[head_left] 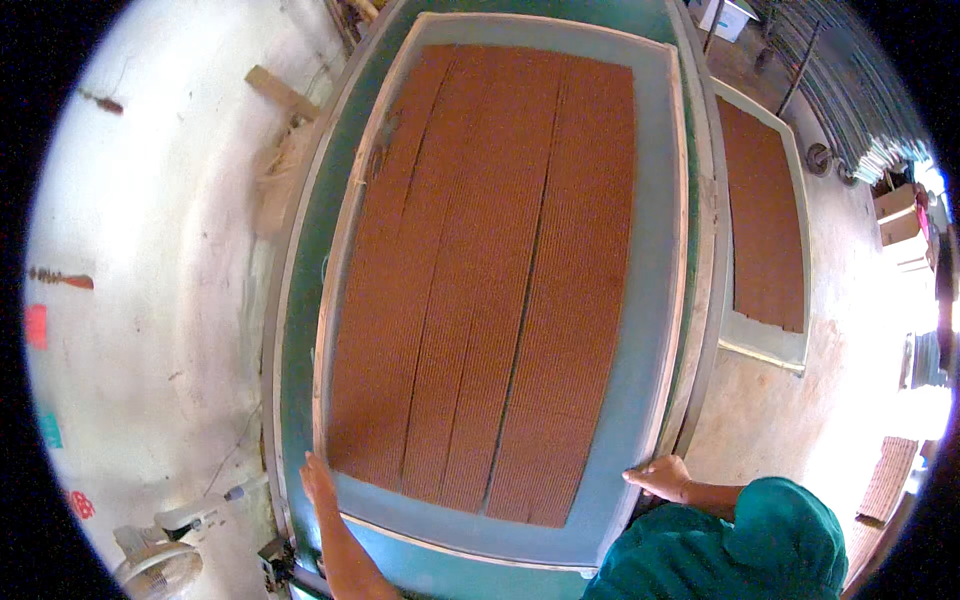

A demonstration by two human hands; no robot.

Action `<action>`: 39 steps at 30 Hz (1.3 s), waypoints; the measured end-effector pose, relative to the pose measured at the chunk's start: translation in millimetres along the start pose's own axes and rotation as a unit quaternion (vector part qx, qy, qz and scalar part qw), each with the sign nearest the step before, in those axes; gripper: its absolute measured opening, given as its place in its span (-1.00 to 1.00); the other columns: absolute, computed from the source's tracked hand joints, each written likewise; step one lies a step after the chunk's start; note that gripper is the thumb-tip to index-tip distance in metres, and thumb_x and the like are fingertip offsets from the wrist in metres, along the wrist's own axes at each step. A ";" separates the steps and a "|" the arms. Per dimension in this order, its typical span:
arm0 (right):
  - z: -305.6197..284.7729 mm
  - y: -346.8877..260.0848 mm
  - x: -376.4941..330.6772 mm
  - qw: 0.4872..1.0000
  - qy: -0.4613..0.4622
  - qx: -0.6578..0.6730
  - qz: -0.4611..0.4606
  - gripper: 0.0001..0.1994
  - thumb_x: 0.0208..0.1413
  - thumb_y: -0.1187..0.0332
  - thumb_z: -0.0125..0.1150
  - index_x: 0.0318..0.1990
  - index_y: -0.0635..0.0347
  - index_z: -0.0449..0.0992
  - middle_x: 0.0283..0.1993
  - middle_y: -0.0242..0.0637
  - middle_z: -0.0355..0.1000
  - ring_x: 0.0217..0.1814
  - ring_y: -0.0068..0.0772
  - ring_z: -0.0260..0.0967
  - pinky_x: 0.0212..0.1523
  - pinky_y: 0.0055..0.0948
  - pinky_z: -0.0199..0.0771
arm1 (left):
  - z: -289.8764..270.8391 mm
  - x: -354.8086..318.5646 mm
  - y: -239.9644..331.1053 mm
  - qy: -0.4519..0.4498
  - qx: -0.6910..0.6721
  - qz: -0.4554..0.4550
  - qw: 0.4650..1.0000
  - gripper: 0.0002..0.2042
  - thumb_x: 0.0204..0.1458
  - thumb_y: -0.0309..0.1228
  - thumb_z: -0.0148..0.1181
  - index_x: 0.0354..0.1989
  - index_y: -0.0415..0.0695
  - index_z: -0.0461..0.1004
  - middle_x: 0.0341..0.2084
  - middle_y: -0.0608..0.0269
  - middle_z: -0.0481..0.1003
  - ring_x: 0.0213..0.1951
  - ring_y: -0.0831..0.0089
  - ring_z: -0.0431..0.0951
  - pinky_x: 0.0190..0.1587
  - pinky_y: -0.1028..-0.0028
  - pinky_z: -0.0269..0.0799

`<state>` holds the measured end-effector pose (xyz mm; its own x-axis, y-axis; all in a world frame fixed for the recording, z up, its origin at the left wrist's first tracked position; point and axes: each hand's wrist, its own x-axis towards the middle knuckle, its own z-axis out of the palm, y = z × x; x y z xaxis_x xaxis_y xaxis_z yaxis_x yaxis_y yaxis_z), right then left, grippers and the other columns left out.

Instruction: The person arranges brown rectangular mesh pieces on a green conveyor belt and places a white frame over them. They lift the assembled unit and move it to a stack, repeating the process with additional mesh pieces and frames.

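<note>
A large rectangular screen (625, 420) with a pale wooden frame and grey mesh lies in front of me. Reddish-brown ribbed sheets (480, 280) cover most of the mesh in long strips, with dark narrow gaps between them. At the near left corner, my left hand (318, 482) is closed on the frame's edge. Opposite it, my right hand (660, 478) grips the right edge, thumb over the top and the other fingers mostly hidden below. Neither hand touches the brown sheets.
Under the screen is a green table (300, 380) with a raised rim. Another framed screen (765, 345) with brown sheet stands to the right, above a concrete floor. Stacked screens (850, 90) are at the far right. A fan (160, 568) is near the white wall (150, 250) on the left.
</note>
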<state>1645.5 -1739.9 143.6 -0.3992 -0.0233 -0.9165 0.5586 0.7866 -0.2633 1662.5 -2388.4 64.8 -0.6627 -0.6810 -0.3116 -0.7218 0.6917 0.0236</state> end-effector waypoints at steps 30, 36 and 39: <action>-194.1 307.4 -164.5 0.791 0.279 0.508 -0.194 -0.52 0.08 0.00 -0.03 -0.62 0.29 0.40 -0.77 -0.28 0.23 -0.81 -0.41 0.18 -0.81 -0.37 0.13 | -207.5 -583.5 163.0 0.011 -0.488 0.056 0.871 -0.72 0.07 -0.14 -0.07 -0.30 -0.12 0.32 -0.55 0.28 0.32 -0.61 0.46 0.33 -0.68 0.48 0.20; -234.8 371.2 -187.8 0.756 0.289 0.547 -0.213 -0.53 0.07 0.01 -0.02 -0.65 0.25 0.38 -0.76 -0.28 0.25 -0.82 -0.42 0.17 -0.82 -0.39 0.13 | -186.0 -588.3 201.7 -0.016 -0.526 0.076 0.847 -0.72 0.09 -0.17 -0.08 -0.30 -0.14 0.38 -0.55 0.27 0.39 -0.57 0.42 0.36 -0.62 0.41 0.26; -260.8 406.6 -190.8 0.747 0.303 0.557 -0.199 -0.53 0.06 0.00 -0.01 -0.64 0.26 0.38 -0.76 -0.28 0.25 -0.80 -0.42 0.18 -0.81 -0.39 0.14 | -168.7 -602.5 258.4 -0.011 -0.493 -0.006 0.870 -0.58 0.06 -0.10 -0.06 -0.12 -0.23 0.35 -0.27 0.09 0.39 -0.27 0.27 0.38 -0.22 0.33 0.25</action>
<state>1759.2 -1254.7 289.9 -0.7621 0.4310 -0.4832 0.4322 -0.2170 -0.8753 1841.6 -1840.0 418.9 -0.6573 -0.6745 -0.3361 -0.5565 0.1337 0.8200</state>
